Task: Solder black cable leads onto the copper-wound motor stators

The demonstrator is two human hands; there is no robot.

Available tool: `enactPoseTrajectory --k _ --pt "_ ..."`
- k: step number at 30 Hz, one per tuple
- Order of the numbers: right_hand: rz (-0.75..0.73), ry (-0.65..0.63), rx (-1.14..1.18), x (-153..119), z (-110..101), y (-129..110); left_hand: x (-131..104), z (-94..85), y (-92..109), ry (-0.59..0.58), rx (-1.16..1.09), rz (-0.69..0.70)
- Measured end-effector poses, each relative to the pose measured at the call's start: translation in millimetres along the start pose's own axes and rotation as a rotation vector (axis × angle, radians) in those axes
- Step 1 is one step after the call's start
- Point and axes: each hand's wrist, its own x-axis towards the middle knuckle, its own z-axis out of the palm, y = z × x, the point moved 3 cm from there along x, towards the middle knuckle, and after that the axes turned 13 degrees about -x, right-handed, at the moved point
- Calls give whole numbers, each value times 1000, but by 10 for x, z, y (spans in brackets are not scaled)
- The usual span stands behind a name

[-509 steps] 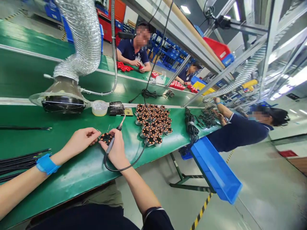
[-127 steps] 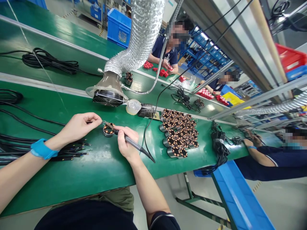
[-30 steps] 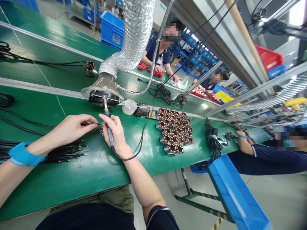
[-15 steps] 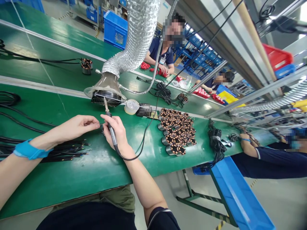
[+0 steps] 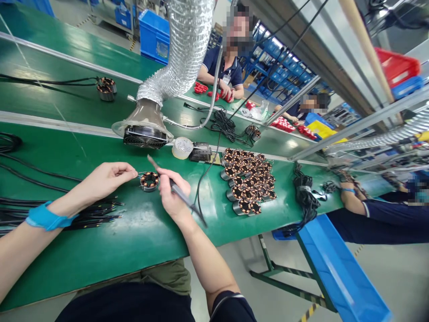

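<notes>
Head view: soldering at the fan hood. The copper-wound ring rests on the green bench directly in front of the hood. To the hood's front left, the left hand has thumb and fingertips pinched together on thin leads beside the ring; to its front right, the fingers of the right hand are clamped around the soldering iron, whose tip stands clear of the ring. Progress, as judged: this ring seems unfinished, whereas behind and left of the hood a wound piece with black cables reaching it appears joined. Right of the hood lies a cluster of similar rings (finished or waiting, one cannot tell). No brand or writing is readable; the badge on a co-worker, behind and right of the hood, is too small.
</notes>
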Motion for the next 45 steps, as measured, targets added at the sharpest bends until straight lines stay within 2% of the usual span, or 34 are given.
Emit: enactPoseTrajectory --k 3,16,22,29,39,45 --pt "68 37 59 -37 -77 48 -12 6 -17 14 0 0" --pt "-42 -22 71 -30 -57 -18 -11 20 11 33 -32 15" --pt "44 -25 12 -58 -64 39 -22 36 22 28 -49 -17" --pt "-59 -58 53 -32 -46 -45 -18 12 -7 16 -19 -7" --pt "14 27 51 -58 -66 18 -16 12 -9 31 6 14" --pt "34 -5 33 -59 -77 4 -26 14 5 38 -13 13"
